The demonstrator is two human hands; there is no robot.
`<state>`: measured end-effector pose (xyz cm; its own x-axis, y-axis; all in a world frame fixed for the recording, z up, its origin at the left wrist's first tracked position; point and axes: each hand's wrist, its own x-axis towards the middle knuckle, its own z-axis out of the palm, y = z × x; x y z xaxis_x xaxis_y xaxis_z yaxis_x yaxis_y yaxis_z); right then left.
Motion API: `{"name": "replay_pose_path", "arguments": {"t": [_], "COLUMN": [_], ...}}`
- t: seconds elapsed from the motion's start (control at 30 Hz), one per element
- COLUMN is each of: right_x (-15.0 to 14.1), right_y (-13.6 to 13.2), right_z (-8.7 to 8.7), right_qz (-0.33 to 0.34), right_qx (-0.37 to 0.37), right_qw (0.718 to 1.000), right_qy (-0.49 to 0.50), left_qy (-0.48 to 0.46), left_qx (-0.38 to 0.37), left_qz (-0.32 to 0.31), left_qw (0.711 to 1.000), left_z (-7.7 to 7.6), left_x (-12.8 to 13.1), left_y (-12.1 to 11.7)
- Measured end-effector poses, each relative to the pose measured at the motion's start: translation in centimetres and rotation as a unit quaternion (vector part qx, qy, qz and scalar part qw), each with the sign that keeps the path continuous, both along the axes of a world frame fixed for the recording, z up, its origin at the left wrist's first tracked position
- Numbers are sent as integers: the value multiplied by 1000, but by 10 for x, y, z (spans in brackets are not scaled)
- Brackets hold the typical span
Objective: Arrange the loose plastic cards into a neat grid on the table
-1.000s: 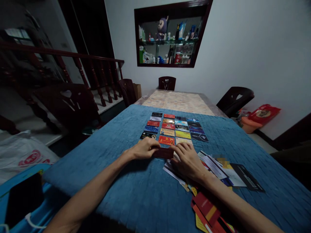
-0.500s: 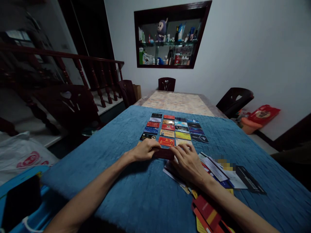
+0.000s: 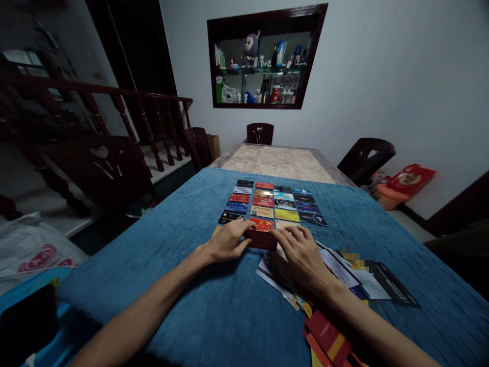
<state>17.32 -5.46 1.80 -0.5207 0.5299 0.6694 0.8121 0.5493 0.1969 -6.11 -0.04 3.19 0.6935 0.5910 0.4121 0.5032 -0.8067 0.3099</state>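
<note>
- Cards [image 3: 263, 201] lie in rows between the table's [image 3: 271, 160] side edges.
- We pinch a dark-red flat item [image 3: 263, 241], left hand [image 3: 229, 240] and right hand [image 3: 300, 252], closer to the near edge.
- Loose cards [image 3: 341, 266] overlap toward the near right corner.

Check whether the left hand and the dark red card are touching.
Touching: head view shows the left hand pinching the dark red card at its left end.

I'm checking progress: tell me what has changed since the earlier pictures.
The dark red card has shifted slightly right between the left hand and right hand; the left's thumb and forefinger look a bit more spread. The laid-out cards stayed in their rows.
</note>
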Motion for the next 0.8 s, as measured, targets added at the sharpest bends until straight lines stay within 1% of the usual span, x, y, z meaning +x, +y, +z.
{"name": "replay_pose_path", "arguments": {"t": [0.2,0.33,0.63,0.8], "right_x": [4,6,13,13], "right_y": [3,3,14,26], "right_z": [0,1,6,11], "right_qz": [6,11,13,22], "right_qx": [5,-14,-33,-29], "right_qw": [1000,1000,999,999], "right_qy": [3,14,8,2], "left_qy": [53,53,70,96], "left_qx": [46,79,137,171], "left_qz": [-7,-16,-13,-1], "left_qw": [998,995,988,981], "left_z": [5,8,6,12], "left_x": [0,-2,-5,-4], "left_y": [-4,-4,4,11]}}
